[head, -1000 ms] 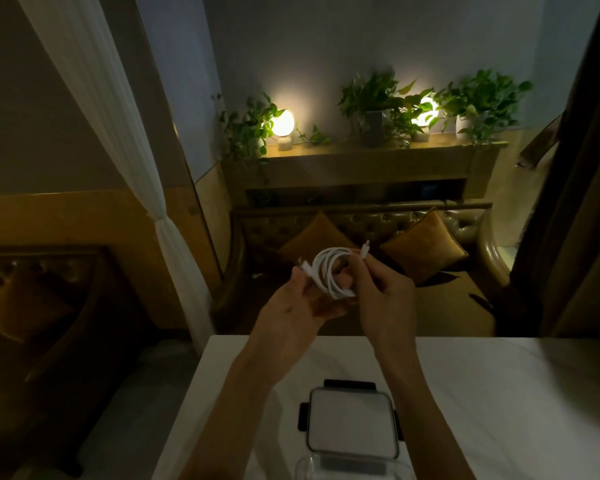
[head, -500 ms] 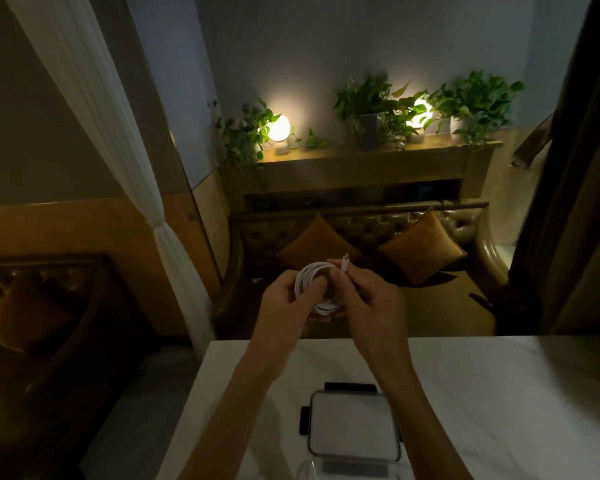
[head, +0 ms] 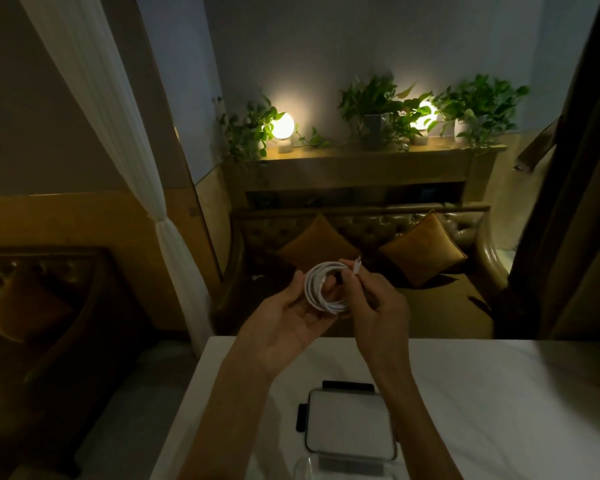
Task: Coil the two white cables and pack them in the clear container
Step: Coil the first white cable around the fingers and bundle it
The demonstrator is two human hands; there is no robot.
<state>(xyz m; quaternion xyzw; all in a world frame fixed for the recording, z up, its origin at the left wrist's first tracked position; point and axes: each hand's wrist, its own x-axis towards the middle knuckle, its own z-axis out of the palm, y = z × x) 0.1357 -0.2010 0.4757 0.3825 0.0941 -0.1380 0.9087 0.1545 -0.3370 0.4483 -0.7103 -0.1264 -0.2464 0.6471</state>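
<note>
A white cable [head: 317, 289] is wound into a round coil, held up in the air beyond the table's far edge. My left hand [head: 284, 318] holds the coil from the left, fingers inside the loop. My right hand [head: 374, 306] pinches the cable's free end, whose plug sticks up at the coil's upper right. On the table below lies the container's lid [head: 350, 424], with dark clips on its sides. The rim of the clear container [head: 305, 469] shows at the bottom edge. A second cable is not in view.
The white table [head: 499, 393] fills the lower right. Beyond it stands a brown leather sofa [head: 361, 230] with orange cushions, under a shelf with plants and two lit lamps. A white curtain [head: 118, 133] hangs at the left.
The coil has turned to face the camera and looks tighter. My right hand has moved the free end from the top of the coil to its upper right side.
</note>
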